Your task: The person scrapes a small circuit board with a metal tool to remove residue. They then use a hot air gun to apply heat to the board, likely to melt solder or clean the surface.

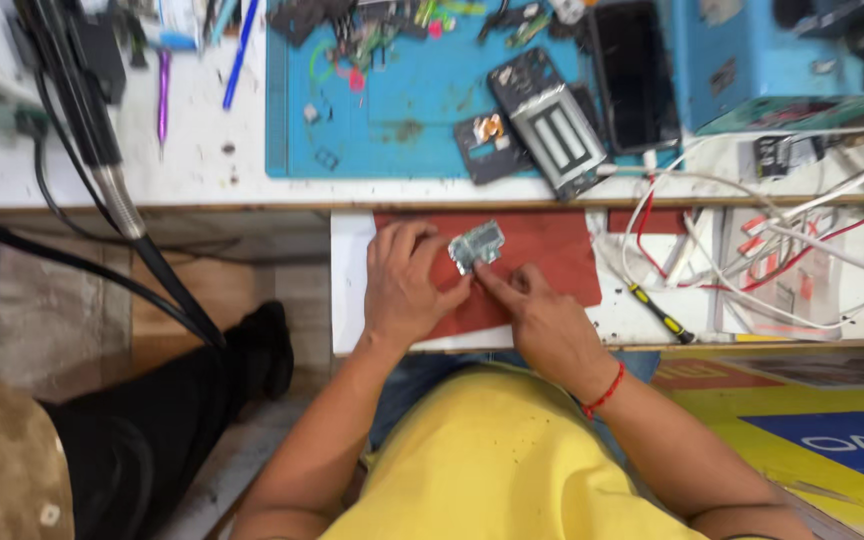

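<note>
My left hand (407,285) rests on a red sheet (552,250) on a pulled-out white shelf (347,290) and pinches the left edge of a small silvery metal part (479,246). From the right, my right hand (542,315) reaches in with its index finger pointing at the part's lower edge, touching or nearly touching it. A red thread band circles my right wrist. The part lies flat on the red sheet between both hands.
A blue work mat (402,110) on the white bench above carries a dismantled phone frame (552,125), a black phone (635,75) and small parts. Tangled white and red wires (752,240) and a yellow-handled screwdriver (657,312) lie to the right. Black cables hang at left.
</note>
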